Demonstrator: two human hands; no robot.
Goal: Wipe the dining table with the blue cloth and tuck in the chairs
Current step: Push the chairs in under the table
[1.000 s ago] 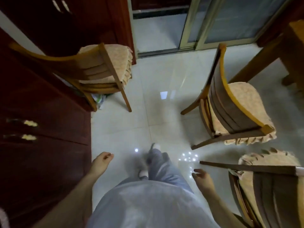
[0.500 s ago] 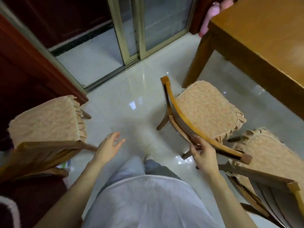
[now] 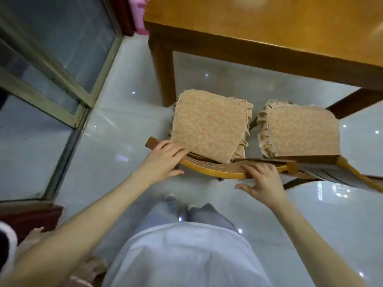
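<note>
Before the desk's near edge the left chair and the right chair stand side by side, seats facing it, while the left hand and right hand each clasp the left chair's curved back rail.

Smooth, lightly glossy wood on the tabletop and the curved chair back. Matt, nubbly cloth on both seat cushions. Glossy, reflective floor tiles. Dull metal door frame.
</note>
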